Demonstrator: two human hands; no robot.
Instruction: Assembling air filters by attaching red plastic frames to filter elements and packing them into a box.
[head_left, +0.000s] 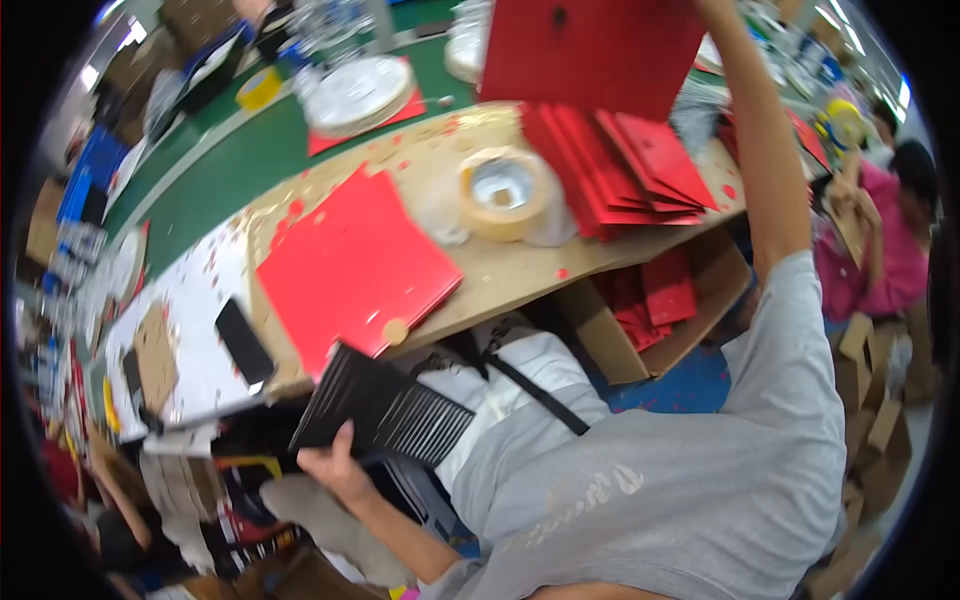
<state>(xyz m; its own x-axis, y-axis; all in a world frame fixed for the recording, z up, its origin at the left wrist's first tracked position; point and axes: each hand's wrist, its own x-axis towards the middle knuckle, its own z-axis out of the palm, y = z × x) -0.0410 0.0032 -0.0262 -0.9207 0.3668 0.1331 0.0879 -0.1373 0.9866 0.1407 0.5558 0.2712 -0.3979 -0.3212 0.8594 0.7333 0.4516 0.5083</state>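
Observation:
My left hand (pixel 342 468) grips the lower edge of a flat black card (pixel 375 405) with rows of pale lines, held tilted above my lap. My right arm reaches up and forward, and my right hand (pixel 712 10), partly cut off by the top edge, holds a large red sheet (pixel 590 55) with a small dark spot. Below that sheet, several red folded pieces (pixel 620 165) lean in a fanned stack on the table. A pile of flat red sheets (pixel 360 255) lies nearer my left hand, with a small tan disc (pixel 396 331) at its front corner.
A roll of tape (pixel 503 192) sits on the brown table board (pixel 500 285) between the red piles. Under the table edge stands a cardboard box (pixel 610 345) holding red pieces. A black phone-like slab (pixel 243 340) lies at left. White discs (pixel 358 95) are stacked behind. Another person (pixel 880 230) works at right.

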